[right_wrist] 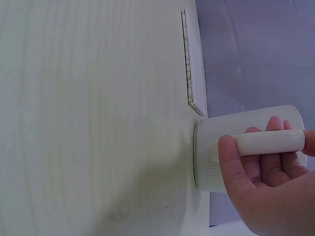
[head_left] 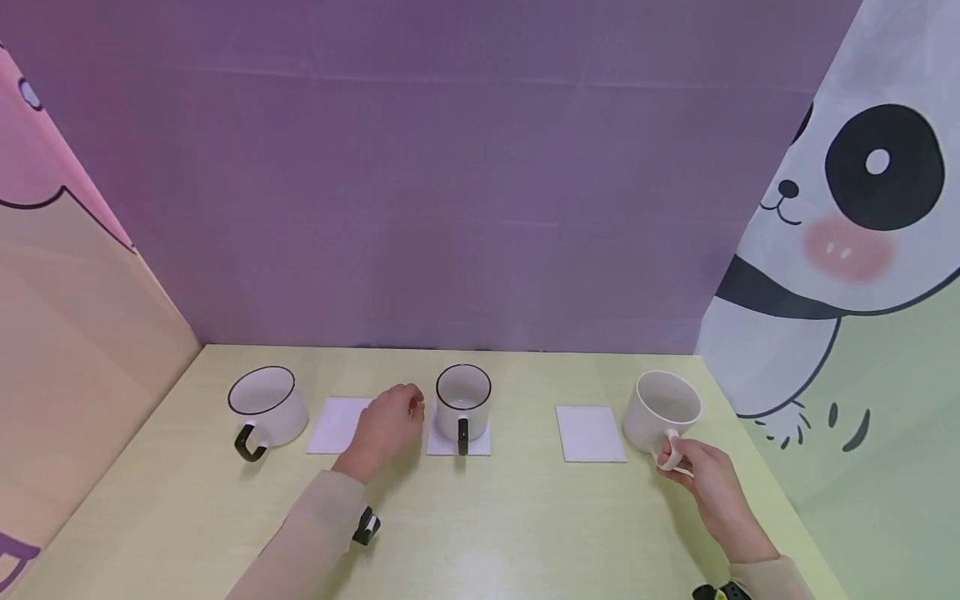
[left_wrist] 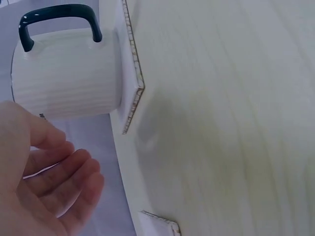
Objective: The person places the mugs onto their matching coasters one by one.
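My right hand [head_left: 708, 492] grips the handle of a plain white ribbed mug [head_left: 641, 425] at the right side; fingers wrap the handle in the right wrist view. Whether its base touches the table I cannot tell. A white mug with dark rim and dark handle [head_left: 448, 421] stands upright on the middle white square card [head_left: 480, 447]. Just left of it hovers my left hand [head_left: 386, 425], fingers loosely bent and holding nothing, apart from that mug in the left wrist view. Partly behind this hand lies the left card [head_left: 337, 425].
Another dark-rimmed white mug [head_left: 285, 417] stands at the far left, directly on the pale wooden table [head_left: 525, 533]. A third white card [head_left: 591, 433] lies just left of the gripped mug. A purple backdrop [head_left: 465, 208] rises behind the table, with printed panels at both sides.
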Demonstrator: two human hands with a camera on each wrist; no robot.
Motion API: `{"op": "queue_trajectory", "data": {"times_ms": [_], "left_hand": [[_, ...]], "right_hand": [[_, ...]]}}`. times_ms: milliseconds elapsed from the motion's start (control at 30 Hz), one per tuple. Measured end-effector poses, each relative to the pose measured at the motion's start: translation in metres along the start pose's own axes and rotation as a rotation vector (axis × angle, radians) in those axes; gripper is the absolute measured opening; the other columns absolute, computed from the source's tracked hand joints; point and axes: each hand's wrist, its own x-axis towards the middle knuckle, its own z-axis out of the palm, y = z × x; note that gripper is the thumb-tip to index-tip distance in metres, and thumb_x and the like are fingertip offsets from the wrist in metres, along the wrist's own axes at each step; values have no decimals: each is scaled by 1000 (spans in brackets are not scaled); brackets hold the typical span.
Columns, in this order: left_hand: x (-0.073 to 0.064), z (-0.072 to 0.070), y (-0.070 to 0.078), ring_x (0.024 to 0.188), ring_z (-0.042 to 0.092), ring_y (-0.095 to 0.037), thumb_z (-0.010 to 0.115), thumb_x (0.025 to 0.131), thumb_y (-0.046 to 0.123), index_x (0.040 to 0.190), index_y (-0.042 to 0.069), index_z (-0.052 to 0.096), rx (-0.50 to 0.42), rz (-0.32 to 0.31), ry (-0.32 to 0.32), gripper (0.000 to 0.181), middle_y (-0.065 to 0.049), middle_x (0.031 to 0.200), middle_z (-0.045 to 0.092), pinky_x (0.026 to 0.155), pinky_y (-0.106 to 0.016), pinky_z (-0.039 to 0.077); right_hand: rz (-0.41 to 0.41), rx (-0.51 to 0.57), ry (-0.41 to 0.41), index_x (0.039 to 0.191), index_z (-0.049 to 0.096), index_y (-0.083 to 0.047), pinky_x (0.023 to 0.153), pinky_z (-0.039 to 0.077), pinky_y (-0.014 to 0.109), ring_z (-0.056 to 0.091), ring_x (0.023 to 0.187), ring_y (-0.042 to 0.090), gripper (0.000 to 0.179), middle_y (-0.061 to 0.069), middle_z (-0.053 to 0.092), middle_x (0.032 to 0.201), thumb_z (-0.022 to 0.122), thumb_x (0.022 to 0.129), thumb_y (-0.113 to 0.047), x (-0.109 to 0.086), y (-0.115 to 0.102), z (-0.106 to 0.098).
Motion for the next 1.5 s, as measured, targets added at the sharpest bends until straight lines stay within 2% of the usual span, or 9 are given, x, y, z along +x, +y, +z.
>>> {"op": "queue_trajectory", "data": {"times_ms": [200, 467, 600, 900, 1033, 1333, 1500], "left_hand": [[-1, -5, 6, 78, 60, -22, 61, 94, 7, 98, 3, 70, -9, 40, 117, 11, -5, 86, 64, 67, -42, 53], [1, -6, 15, 81, 62, -26, 62, 90, 4, 94, 3, 71, -2, 180, 339, 10, -6, 85, 66, 66, -43, 54], [2, -8, 20, 81, 63, -26, 64, 89, 4, 93, 3, 71, 0, 239, 404, 9, -7, 85, 67, 66, -42, 55], [3, -15, 40, 83, 63, -25, 63, 89, 6, 93, 3, 71, -33, 381, 425, 10, -6, 87, 68, 68, -40, 56], [3, -17, 50, 79, 62, -24, 61, 89, 5, 92, 2, 71, -37, 433, 436, 11, -5, 86, 68, 65, -38, 54], [0, -17, 72, 78, 62, -25, 61, 87, 5, 90, 5, 70, -37, 523, 461, 9, -5, 85, 67, 64, -37, 53], [-1, -16, 79, 80, 63, -25, 63, 88, 6, 94, 5, 71, -60, 532, 437, 11, -4, 87, 68, 65, -37, 54]], "right_hand": [[-8, -17, -3, 100, 62, 9, 85, 58, 32, 65, 84, 11, 30, 0, 64, 83, 44, 107, -13, 1, 1, 0], [-20, -26, -6, 97, 63, 7, 85, 58, 32, 65, 84, 11, 31, 0, 63, 83, 43, 108, -14, 2, 2, -1], [-15, -23, -1, 97, 63, 8, 85, 58, 32, 65, 83, 11, 30, 0, 63, 82, 43, 107, -13, 2, 1, -1], [-20, -23, 3, 97, 63, 8, 85, 58, 32, 64, 84, 12, 30, 1, 63, 82, 43, 107, -12, 2, 1, 0], [-24, -30, 5, 98, 63, 9, 86, 58, 33, 64, 84, 12, 30, 1, 64, 82, 43, 107, -12, 3, 1, 0], [1, -38, 8, 96, 63, 7, 86, 57, 32, 64, 85, 12, 31, 2, 63, 82, 42, 107, -12, 2, 1, 0], [-15, -36, 13, 94, 63, 7, 85, 58, 32, 64, 83, 12, 31, 1, 63, 81, 42, 107, -12, 2, 2, 1]]}}
